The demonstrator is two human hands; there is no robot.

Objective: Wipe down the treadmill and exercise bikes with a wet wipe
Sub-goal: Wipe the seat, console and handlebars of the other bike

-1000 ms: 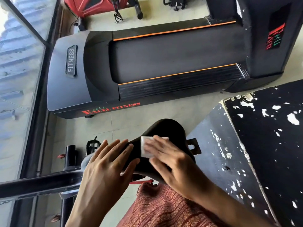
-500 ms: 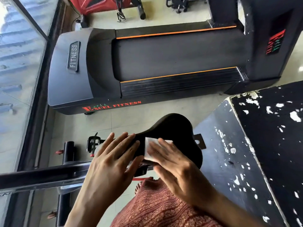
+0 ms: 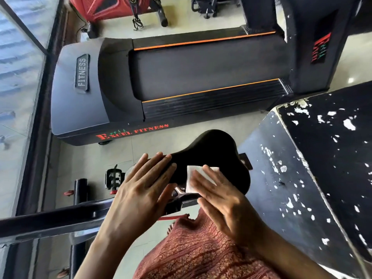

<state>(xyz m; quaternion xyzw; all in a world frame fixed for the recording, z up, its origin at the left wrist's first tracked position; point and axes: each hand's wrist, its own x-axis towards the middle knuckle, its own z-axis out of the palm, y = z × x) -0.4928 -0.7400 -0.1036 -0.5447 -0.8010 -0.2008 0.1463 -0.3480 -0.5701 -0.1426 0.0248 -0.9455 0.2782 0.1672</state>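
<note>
The right hand [image 3: 223, 200] lies flat with its fingers straight, pressing a white folded wet wipe [image 3: 196, 170] onto the near side of a black padded exercise-bike saddle [image 3: 213, 150] — nothing is gripped. The left hand [image 3: 141, 190], fingers straight and slightly spread, rests on the saddle's narrow nose, just left of the wipe. Below the saddle's left end are a black pedal [image 3: 113, 178] and the bike's dark metal frame bar [image 3: 50, 218]. Beyond the saddle stands a long black treadmill with orange stripes [image 3: 181, 77] — well apart from both hands. To the saddle's right rises a black paint-chipped block [image 3: 302, 178].
</note>
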